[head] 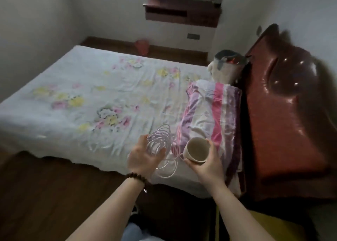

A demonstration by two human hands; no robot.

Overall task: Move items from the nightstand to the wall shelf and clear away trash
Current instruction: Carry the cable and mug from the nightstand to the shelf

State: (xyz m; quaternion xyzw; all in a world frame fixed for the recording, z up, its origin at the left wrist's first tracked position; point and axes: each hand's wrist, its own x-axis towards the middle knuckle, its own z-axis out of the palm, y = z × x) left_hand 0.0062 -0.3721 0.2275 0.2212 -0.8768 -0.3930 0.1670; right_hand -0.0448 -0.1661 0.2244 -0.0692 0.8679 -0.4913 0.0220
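Left hand (144,157) grips coiled cable (160,142), right hand (204,160) holds cup (196,151), seemingly above bed's (73,104) near edge.

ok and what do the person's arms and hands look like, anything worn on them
Both forearms are bare, with no sleeves in view. The left wrist carries a bracelet of dark brown round beads, with a small pale bit hanging from it. The left hand and right hand wear no gloves, and no rings can be seen.
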